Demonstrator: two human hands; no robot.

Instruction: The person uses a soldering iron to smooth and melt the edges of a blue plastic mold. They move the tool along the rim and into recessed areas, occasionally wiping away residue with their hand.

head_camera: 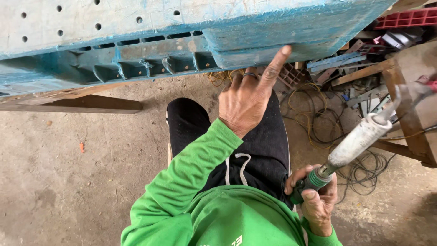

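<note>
Dusty concrete floor [68, 182], cables [318, 123] and scrap at far right. Left hand [248, 98] empty, index finger touching the worn blue plastic pallet [136, 41]. Right hand [316, 200] grips a white-barrelled tool [355, 141].

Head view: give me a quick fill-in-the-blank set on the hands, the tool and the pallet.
1. The left hand touches the blue plastic pallet with its ____ finger.
2. The right hand grips the tool by its ____ handle.
3. The person's sleeves are ____.
4. A ____ sits on one left-hand finger.

Missing words: index; green; green; ring
</note>
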